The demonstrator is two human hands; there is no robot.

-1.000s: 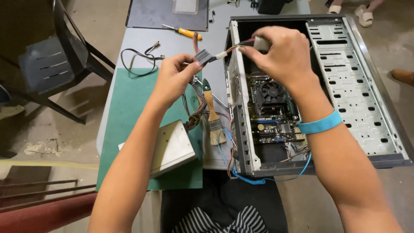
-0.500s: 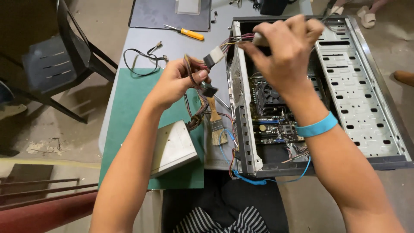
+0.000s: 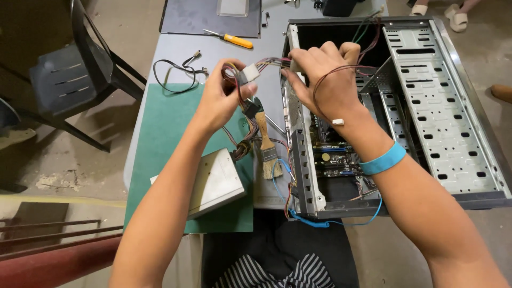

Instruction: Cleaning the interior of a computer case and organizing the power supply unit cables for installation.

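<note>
- Head view, looking down: the left hand (image 3: 216,101) is pinched shut on a white cable connector (image 3: 248,73), held up above the grey desk (image 3: 176,50), just left of the open computer case (image 3: 426,101).
- The right hand (image 3: 325,80) is closed on the other end of the same wire bundle (image 3: 272,62) at the case's upper left edge, with a thin dark-red wire looped over the back of the hand.
- How it will likely handle: the bundle looks light and floppy and the plastic plug stiff and small, so it is best gripped by the plug body and not tugged by the wires, which could pull out of it.
- More multicoloured wires hang below the left hand down toward a grey metal box (image 3: 216,181) lying on a green mat (image 3: 165,133); they appear joined to it, so the box may drag.
- A paintbrush (image 3: 265,144) lies just under the hanging wires, near the case wall, right in the way.
- Inside the case a circuit board (image 3: 336,157) sits low, partly hidden by the right forearm with its blue wristband (image 3: 383,160); a blue cable (image 3: 309,220) trails out of the bottom edge.
- Further off: a yellow-handled screwdriver (image 3: 229,38) and a black cable (image 3: 173,74) on the desk, a dark chair (image 3: 69,80) to the left.
</note>
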